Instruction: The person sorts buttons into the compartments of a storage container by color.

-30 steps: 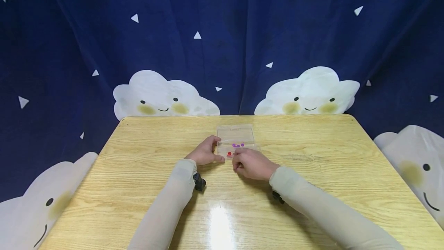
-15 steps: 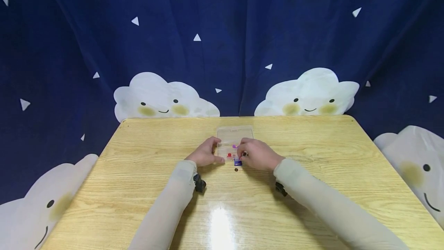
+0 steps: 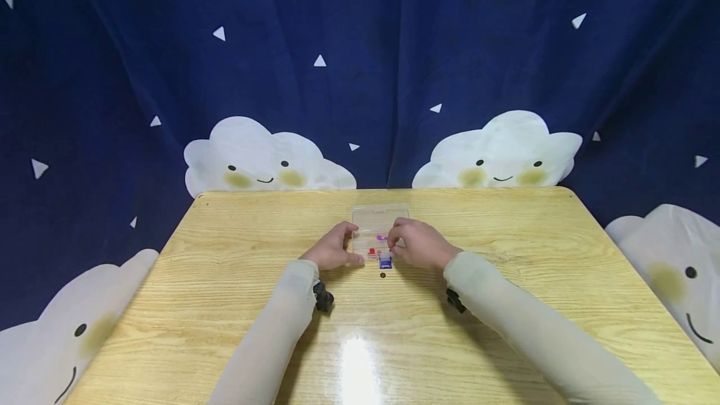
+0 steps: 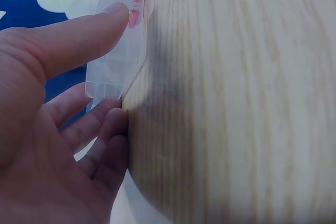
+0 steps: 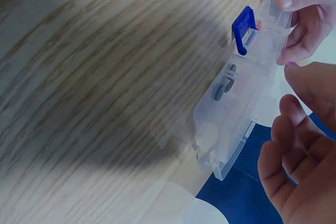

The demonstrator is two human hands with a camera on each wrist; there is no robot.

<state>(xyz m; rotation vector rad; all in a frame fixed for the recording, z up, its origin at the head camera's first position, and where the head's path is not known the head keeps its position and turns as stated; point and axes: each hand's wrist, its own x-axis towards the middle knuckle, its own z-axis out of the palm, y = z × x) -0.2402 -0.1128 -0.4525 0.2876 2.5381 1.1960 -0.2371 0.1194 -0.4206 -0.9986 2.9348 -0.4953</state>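
An open, clear plastic box point(image 3: 382, 217) lies on the table with its lid folded back. My left hand point(image 3: 333, 247) grips its left end, thumb point(image 4: 100, 32) on the near wall and fingers bent round the corner. Over the box's right part, my right hand point(image 3: 419, 244) pinches a tiny purple piece point(image 5: 291, 65), mostly covered by thumb and fingertips. A blue frame-like piece point(image 5: 243, 31) stands at the near wall. Red pieces point(image 3: 372, 252) and a purple piece point(image 3: 382, 237) lie in the box, with dark pieces point(image 5: 226, 83) toward its right end.
A small dark disc point(image 3: 383, 275) lies on the wooden table point(image 3: 253, 330) just in front of the box. Behind the table's far edge hangs a dark blue curtain point(image 3: 360, 49) with cloud prints.
My right hand has moved from the box's near edge up and right, uncovering the blue piece and dark disc. Lately it shifted only slightly. My left hand stays in place.
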